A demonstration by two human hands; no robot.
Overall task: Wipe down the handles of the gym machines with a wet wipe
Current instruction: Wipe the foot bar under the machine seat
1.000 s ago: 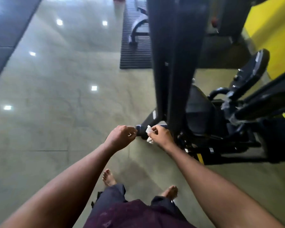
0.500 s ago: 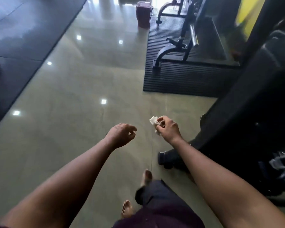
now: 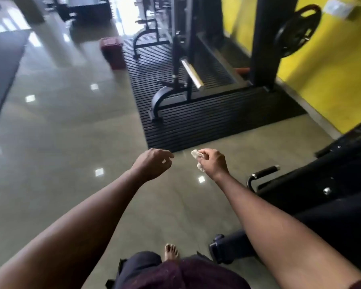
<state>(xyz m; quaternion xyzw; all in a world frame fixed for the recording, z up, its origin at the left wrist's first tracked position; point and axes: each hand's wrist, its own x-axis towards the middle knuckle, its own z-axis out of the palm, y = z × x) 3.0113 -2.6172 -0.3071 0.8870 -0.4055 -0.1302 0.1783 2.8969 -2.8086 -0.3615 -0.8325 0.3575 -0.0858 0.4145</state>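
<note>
My right hand (image 3: 214,163) pinches a crumpled white wet wipe (image 3: 197,157) in mid-air above the tiled floor. My left hand (image 3: 153,164) hovers beside it with loosely curled fingers and holds nothing. A black padded handle (image 3: 266,171) on a chrome bend sticks out from the dark machine (image 3: 325,190) at the right, a little right of and below my right hand, not touched. Both arms reach forward from the bottom of the view.
A black ribbed mat (image 3: 198,113) lies ahead with a bench frame (image 3: 171,94) on it. A dark upright post (image 3: 265,40) and a weight plate (image 3: 296,31) stand by the yellow wall (image 3: 329,76). A maroon bin (image 3: 112,52) sits at the mat's far left. My bare foot (image 3: 171,251) is on the glossy floor.
The view has lifted from the machine's base toward the room ahead. Both hands came away from the machine; the right still pinches the wipe, the left let go and hangs free.
</note>
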